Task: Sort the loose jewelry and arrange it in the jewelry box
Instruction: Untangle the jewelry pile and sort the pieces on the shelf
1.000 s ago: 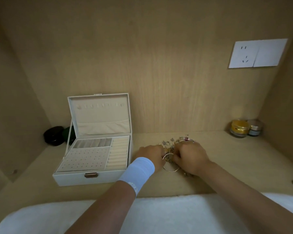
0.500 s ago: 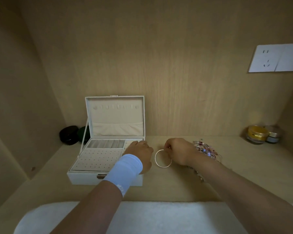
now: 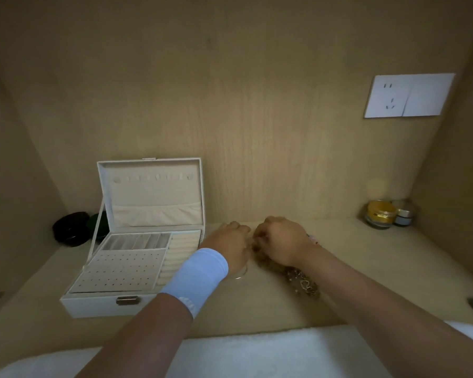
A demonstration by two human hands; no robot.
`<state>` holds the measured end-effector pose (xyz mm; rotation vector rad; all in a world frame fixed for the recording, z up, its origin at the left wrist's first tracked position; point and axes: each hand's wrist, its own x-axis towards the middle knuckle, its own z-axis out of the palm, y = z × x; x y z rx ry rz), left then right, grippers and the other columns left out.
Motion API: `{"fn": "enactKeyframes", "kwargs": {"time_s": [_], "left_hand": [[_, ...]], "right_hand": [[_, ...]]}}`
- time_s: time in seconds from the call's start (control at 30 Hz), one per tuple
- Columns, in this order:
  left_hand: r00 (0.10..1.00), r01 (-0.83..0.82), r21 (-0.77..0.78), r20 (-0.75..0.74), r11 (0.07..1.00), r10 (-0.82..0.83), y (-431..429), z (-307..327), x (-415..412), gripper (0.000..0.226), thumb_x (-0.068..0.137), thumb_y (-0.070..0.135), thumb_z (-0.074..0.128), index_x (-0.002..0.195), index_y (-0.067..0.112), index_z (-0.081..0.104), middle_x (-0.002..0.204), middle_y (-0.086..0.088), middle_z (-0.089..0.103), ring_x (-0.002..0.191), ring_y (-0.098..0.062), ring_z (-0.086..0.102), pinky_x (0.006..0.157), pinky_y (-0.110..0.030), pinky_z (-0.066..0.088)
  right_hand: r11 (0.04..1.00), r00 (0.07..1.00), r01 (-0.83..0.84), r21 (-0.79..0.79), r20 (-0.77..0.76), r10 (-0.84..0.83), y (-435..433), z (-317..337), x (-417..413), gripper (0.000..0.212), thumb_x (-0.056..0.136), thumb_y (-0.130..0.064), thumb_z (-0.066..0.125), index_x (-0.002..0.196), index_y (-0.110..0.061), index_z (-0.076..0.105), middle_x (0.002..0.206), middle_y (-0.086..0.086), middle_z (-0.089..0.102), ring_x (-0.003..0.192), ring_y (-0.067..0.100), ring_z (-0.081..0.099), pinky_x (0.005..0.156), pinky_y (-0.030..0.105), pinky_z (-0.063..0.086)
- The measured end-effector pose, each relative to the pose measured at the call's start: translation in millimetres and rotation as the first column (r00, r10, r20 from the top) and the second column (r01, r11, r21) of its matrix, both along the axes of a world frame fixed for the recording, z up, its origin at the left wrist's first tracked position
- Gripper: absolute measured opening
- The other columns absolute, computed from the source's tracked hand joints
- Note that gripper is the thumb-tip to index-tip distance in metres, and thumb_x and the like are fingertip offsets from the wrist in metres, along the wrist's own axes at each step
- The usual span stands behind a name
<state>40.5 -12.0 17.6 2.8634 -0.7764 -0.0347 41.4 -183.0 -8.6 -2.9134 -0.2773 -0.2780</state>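
**Inspector:** Shelf and back panel?

**Assistant:** Shelf (image 3: 380,268) and back panel (image 3: 257,118): wood-grain finish, matt, smooth.

**Inspector:** The jewelry box?

**Assistant:** Jewelry box (image 3: 93,306): white outer skin, matt, leatherette by the look of it. Lining (image 3: 153,192): cream cloth, soft nap. Clasp (image 3: 127,300): brownish metal, dull sheen.

**Inspector:** Loose pieces?

**Assistant:** Jewelry heap (image 3: 303,282): fine gold-toned metal, glinting. Bangle (image 3: 241,276): thin silver metal, polished.

**Inspector:** Remainder?

**Assistant:** Wristband (image 3: 200,271): pale blue stretch cloth, matt. Towel (image 3: 257,350): white, fluffy pile. Socket plate (image 3: 408,95): white plastic, smooth. Gold-lidded jar (image 3: 381,212): glossy lid, clear body. Silver-lidded jar (image 3: 404,214): satin metallic lid. Black case (image 3: 71,229): glossy.
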Motion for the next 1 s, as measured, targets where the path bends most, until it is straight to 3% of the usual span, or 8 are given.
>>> {"fn": "enactKeyframes", "kwargs": {"time_s": [0.13, 0.23, 0.33, 0.43, 0.6, 0.83, 1.0], "left_hand": [[0.985, 0.002, -0.116, -0.172, 0.993, -0.022, -44.1, -16.3, 6.2, 0.059, 0.098, 0.030, 0.048, 0.152, 0.018, 0.027, 0.158, -0.003, 0.027, 0.142, -0.024, 0.032, 0.115, -0.034, 0.029], [0.970, -0.031, -0.109, -0.244, 0.994, 0.004, -75.8, -33.8, 7.3, 0.067, 0.099, 0.027, 0.043, 0.157, 0.017, 0.012, 0.166, -0.005, 0.003, 0.152, -0.024, 0.008, 0.122, -0.033, 0.010], [0.963, -0.147, -0.012, -0.231, 0.989, 0.140, -93.3, -52.6, 9.4, 0.068, 0.101, 0.039, 0.034, 0.158, 0.022, -0.001, 0.165, -0.002, -0.013, 0.151, -0.026, -0.012, 0.123, -0.039, -0.002], [0.956, -0.187, 0.004, -0.230, 0.982, 0.183, -103.4, -62.9, 12.5, 0.071, 0.101, 0.049, 0.030, 0.158, 0.021, -0.002, 0.165, -0.003, -0.014, 0.151, -0.024, -0.014, 0.123, -0.041, -0.003], [0.965, -0.117, -0.105, -0.248, 0.988, 0.088, -122.6, -61.5, 14.5, 0.069, 0.102, 0.046, 0.033, 0.158, 0.016, 0.006, 0.166, -0.003, -0.001, 0.152, -0.019, -0.005, 0.123, -0.034, -0.001], [0.945, -0.007, -0.295, -0.315, 0.955, -0.091, -160.6, -55.3, 3.3, 0.061, 0.104, 0.033, 0.036, 0.158, 0.016, 0.012, 0.165, -0.001, 0.012, 0.151, -0.016, 0.008, 0.119, -0.026, 0.007], [0.948, 0.028, -0.433, -0.274, 0.901, -0.161, -145.2, -42.6, 3.2, 0.053, 0.102, 0.018, 0.042, 0.154, 0.019, 0.029, 0.159, -0.001, 0.030, 0.146, -0.018, 0.028, 0.119, -0.027, 0.019]], "right_hand": [[0.992, 0.993, 0.117, -0.037, -0.031, -0.118, -49.3, -5.1, -20.0, 0.043, 0.095, -0.045, 0.052, 0.135, -0.030, 0.057, 0.137, 0.003, 0.053, 0.126, 0.026, 0.048, 0.101, 0.039, 0.039], [0.991, 0.967, 0.131, 0.014, -0.223, -0.125, -62.8, -23.5, -38.0, 0.072, 0.089, -0.058, 0.052, 0.154, -0.036, 0.027, 0.164, 0.006, 0.020, 0.151, 0.025, 0.016, 0.118, 0.050, 0.018], [0.996, 0.948, 0.091, 0.012, -0.308, -0.083, -71.7, -39.7, -44.8, 0.094, 0.075, -0.082, 0.029, 0.157, -0.044, 0.004, 0.169, 0.002, -0.001, 0.154, 0.020, -0.009, 0.121, 0.055, 0.006], [0.997, 0.963, 0.078, 0.010, -0.261, -0.073, -83.3, -46.9, -44.4, 0.101, 0.066, -0.087, 0.014, 0.157, -0.045, 0.005, 0.168, 0.002, 0.002, 0.154, 0.017, -0.008, 0.121, 0.053, 0.009], [0.995, 0.976, 0.100, 0.014, -0.198, -0.095, -108.4, -50.4, -41.9, 0.101, 0.066, -0.087, 0.009, 0.157, -0.043, 0.014, 0.167, 0.000, 0.012, 0.155, 0.017, -0.001, 0.123, 0.044, 0.013], [0.987, 0.961, 0.160, 0.014, -0.233, -0.152, -152.8, -42.7, -52.6, 0.098, 0.069, -0.085, 0.010, 0.157, -0.041, 0.016, 0.166, -0.001, 0.016, 0.155, 0.017, 0.001, 0.123, 0.045, 0.016], [0.991, 0.977, 0.136, 0.001, -0.163, -0.134, -146.8, -31.7, -61.1, 0.076, 0.091, -0.073, 0.030, 0.156, -0.035, 0.025, 0.164, 0.001, 0.023, 0.153, 0.021, 0.015, 0.120, 0.044, 0.018]]}}
